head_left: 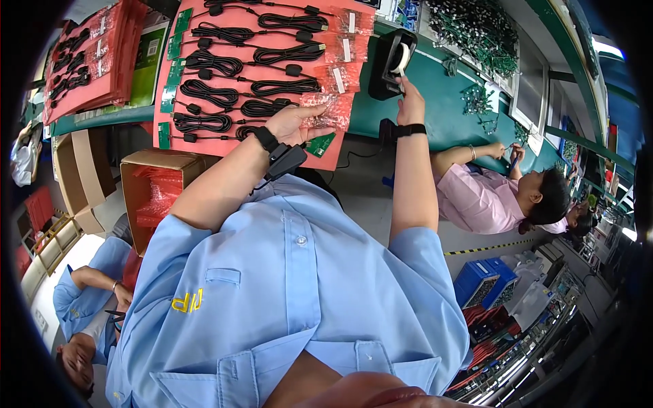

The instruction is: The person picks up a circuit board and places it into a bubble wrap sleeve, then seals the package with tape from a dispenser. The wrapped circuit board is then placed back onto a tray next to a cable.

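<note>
**Hand state.** The left hand (294, 124) lies flat and open, palm down, on a red bag (328, 109) at the near edge of the counter (442, 109). It presses on the bag and grips nothing. The right hand (410, 100) is raised to the black tape dispenser (389, 64), with its fingers (403, 83) just below the tape roll (403, 58). Whether they pinch a tape end cannot be told.

**Location.** The red bag sits at the lower right corner of a spread of like bags (224, 68), each holding a coiled black cable. Its green header card (320, 144) points toward the person. The dispenser stands just beside the spread, to its right.

**Probable faults.**
- The bag overhangs the counter edge. If the left hand's pressure eases, it may slide off toward the cardboard box (146, 163) or the floor.
- Only the right hand is at the dispenser. A sideways pull may tip or drag it.
- A loose tape strip may fold onto itself or catch a neighbouring bag.
- The left forearm lies over the nearest bags. Drawing it back may shift their overlapping rows.
</note>
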The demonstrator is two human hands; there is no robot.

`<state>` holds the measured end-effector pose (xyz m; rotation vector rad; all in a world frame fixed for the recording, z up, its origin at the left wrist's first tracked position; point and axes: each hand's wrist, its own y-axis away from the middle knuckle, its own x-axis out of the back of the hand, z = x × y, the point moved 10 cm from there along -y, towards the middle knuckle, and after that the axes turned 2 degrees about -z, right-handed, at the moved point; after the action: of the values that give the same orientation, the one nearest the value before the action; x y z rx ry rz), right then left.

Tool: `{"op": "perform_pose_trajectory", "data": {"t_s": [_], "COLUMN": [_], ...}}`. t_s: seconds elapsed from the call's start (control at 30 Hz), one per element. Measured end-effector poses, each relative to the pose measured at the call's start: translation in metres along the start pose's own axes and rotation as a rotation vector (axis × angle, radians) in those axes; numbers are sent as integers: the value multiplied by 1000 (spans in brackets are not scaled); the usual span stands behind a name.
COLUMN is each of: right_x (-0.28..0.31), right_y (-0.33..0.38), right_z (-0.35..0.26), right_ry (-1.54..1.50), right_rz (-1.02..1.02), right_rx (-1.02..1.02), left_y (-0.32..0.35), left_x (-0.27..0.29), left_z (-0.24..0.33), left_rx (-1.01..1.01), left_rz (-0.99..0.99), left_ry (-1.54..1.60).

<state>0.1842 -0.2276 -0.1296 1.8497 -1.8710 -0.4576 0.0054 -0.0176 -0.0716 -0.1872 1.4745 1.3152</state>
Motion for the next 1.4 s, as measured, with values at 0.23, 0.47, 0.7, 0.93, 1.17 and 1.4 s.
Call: {"op": "perform_pose_trajectory", "data": {"t_s": [0.23, 0.47, 0.7, 0.93, 1.17, 1.4], "right_x": [11, 17, -90, -110, -106, -112], "right_y": [32, 83, 174, 164, 173, 178], "right_z": [21, -26, -31, -21, -34, -29], "right_ry": [372, 383, 60, 506, 667, 468], "right_rz": [123, 68, -306, -196, -219, -404], "right_rx": [574, 650, 312, 193, 472, 495], "left_y": [-1, -8, -11, -11, -19, -29], "left_x": [-2, 5, 22, 23, 27, 40], "left_z": [-4, -1, -8, -13, -13, -29], "left_rx": [29, -106, -227, -231, -137, -36], "left_rz": [45, 49, 151, 51, 309, 272], "left_ry": [-2, 2, -60, -96, -20, 45]}}
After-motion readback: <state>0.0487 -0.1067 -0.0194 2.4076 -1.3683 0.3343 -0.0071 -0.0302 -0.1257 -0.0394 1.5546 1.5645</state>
